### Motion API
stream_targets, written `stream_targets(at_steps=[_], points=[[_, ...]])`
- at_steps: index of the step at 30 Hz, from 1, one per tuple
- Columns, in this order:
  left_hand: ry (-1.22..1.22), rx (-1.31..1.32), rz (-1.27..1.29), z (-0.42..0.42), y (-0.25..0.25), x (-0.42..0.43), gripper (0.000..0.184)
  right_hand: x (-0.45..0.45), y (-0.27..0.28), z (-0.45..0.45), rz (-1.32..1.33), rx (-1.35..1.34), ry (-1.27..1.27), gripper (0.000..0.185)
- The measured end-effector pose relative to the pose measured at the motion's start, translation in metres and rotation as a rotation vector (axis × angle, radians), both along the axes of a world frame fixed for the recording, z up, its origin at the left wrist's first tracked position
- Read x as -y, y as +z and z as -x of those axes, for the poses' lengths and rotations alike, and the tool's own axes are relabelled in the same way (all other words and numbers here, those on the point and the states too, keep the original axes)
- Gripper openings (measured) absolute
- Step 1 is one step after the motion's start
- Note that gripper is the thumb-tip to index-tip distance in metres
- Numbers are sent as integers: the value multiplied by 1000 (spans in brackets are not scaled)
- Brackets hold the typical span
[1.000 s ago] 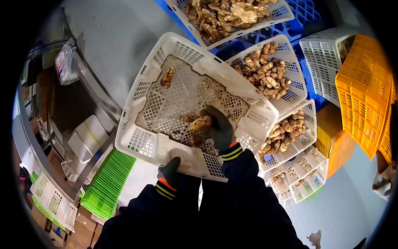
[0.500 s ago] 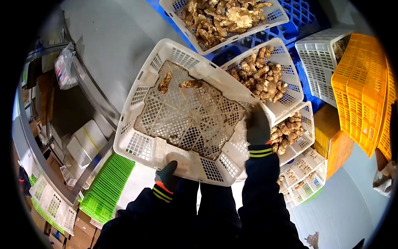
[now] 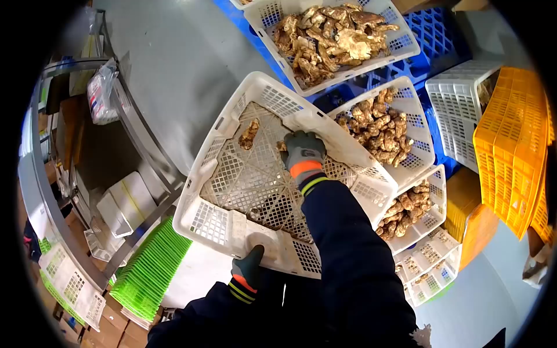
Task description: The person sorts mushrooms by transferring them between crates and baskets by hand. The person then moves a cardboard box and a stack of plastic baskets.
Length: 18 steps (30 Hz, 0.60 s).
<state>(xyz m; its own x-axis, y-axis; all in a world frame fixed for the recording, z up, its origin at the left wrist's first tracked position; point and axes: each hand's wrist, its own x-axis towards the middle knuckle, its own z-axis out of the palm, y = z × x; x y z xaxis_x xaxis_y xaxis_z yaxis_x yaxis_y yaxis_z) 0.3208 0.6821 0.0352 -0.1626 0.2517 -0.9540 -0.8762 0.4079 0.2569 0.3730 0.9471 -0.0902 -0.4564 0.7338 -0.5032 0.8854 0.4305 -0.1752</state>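
A large white crate lies tilted in front of me, its mesh floor dusty. My left hand, gloved, grips the crate's near rim with the thumb over the edge. Inside the crate, my gloved right hand is closed around a brown root piece, of which only an end shows at the fingers. Another root piece lies on the mesh near the far left corner. Right of the crate, a white basket holds a pile of knobbly roots.
A basket of flatter root pieces stands at the top on a blue pallet. More root baskets are at right, beside orange crates. At left are a metal-framed cart and green crates.
My right hand carried root pieces out over the crate's right side, then came back in to the piece near the far side. The view has shifted slightly.
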Motion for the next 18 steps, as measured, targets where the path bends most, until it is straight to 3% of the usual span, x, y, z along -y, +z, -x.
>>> stream_targets(at_steps=[1,2,3,5,7,9,11,13,14,15,17,18], points=[[24,39,11,0,-1,0,31,-4,7,-3,133,-55,5,28],[35,44,8,-1,-3,2,31,6,-4,-9,89,-290,-180,32],[40,18,8,-2,-8,6,31,11,-6,-8,87,-286,-171,32],[51,-9,8,-2,-9,5,32,18,-6,0,460,-674,-586,33],[19,-51,-30,-2,-6,3,32,15,-6,12,560,-671,-607,32],[-29,-67,-9,-1,0,-1,33,13,-5,31,569,-666,-790,42],[-81,-85,14,-4,2,-5,33,9,-7,55,536,-668,-749,45],[-21,-86,12,-9,5,-5,36,6,12,82,216,-372,-636,53],[-127,-125,101,-9,6,-6,37,0,23,90,325,-243,-617,61],[-129,-127,104,-9,7,-7,37,3,14,89,327,-244,-620,61],[-78,-138,106,-9,12,-13,37,12,-15,81,362,-531,-633,58],[18,-53,51,-10,3,-4,37,13,-23,72,505,-630,-638,48]])
